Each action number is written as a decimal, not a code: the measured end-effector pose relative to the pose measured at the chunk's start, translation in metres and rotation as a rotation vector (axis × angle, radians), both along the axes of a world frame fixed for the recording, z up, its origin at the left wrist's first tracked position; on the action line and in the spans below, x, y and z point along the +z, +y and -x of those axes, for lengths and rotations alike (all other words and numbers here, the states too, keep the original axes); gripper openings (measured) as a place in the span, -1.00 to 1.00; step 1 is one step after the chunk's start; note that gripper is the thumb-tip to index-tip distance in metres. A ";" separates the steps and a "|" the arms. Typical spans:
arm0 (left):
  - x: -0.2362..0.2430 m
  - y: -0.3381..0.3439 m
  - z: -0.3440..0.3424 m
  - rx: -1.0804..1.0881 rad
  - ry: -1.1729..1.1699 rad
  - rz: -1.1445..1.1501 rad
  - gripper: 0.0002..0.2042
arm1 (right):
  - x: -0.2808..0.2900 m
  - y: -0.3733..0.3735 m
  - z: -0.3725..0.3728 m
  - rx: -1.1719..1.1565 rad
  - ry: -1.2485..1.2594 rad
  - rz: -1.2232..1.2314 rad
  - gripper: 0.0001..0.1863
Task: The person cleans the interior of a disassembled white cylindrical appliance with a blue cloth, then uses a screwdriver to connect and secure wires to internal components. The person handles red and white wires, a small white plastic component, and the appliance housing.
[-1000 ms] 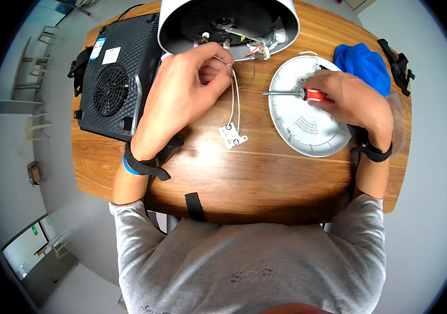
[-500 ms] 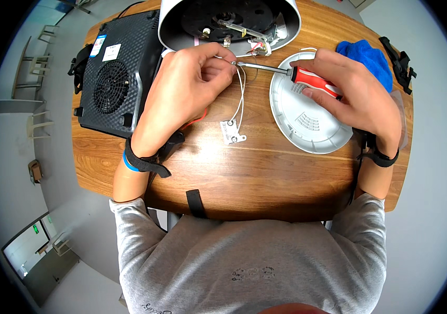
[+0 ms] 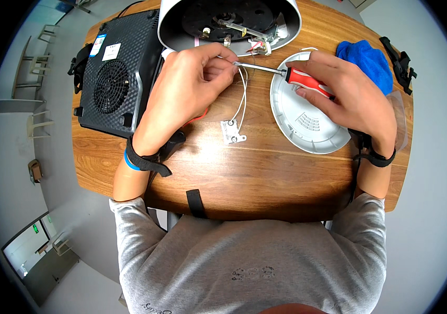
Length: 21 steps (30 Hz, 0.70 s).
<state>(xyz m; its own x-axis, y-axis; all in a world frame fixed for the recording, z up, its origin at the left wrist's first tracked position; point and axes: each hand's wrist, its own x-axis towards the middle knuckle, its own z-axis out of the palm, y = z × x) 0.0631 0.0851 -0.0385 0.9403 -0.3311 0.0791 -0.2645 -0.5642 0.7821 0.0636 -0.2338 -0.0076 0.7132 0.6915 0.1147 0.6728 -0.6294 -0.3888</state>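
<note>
Right hand [image 3: 357, 99] wrapped round red-handled screwdriver [image 3: 307, 81], tip right at left hand [image 3: 192, 78]. Left hand pinched on top end of white wires [image 3: 245, 94], exact bit kinda tiny to tell. Wires run to little white block [image 3: 230, 131] on table [image 3: 244, 183]. Round white cover [image 3: 312, 136] under right hand, blue cloth [image 3: 365, 60] behind.

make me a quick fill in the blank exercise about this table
The right hand holds a ____ with a red-and-white handle.
The wires running to the small plate are ____ in colour.
The crumpled cloth is ____.
The black appliance lies to the ____ of the round cover.

Missing words: screwdriver; white; blue; left.
</note>
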 end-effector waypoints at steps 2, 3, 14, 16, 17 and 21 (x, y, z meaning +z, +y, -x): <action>0.000 0.000 0.001 0.006 0.016 -0.002 -0.81 | 0.000 0.000 0.000 -0.002 -0.003 0.004 -0.64; 0.001 0.000 0.001 0.008 0.024 -0.002 -0.81 | 0.001 0.000 0.000 -0.003 -0.006 0.009 -0.63; -0.004 0.002 -0.001 0.001 -0.005 -0.001 -0.79 | 0.005 0.001 0.001 -0.001 -0.002 0.040 -0.58; -0.005 0.001 -0.001 -0.002 -0.014 -0.003 -0.79 | 0.004 0.002 0.002 -0.006 -0.019 0.047 -0.58; -0.006 0.001 -0.002 -0.005 -0.020 0.002 -0.80 | 0.004 0.003 0.003 -0.012 -0.020 0.041 -0.59; -0.008 0.001 -0.002 -0.005 -0.038 -0.026 -0.79 | 0.005 0.009 0.008 -0.027 -0.005 0.028 -0.61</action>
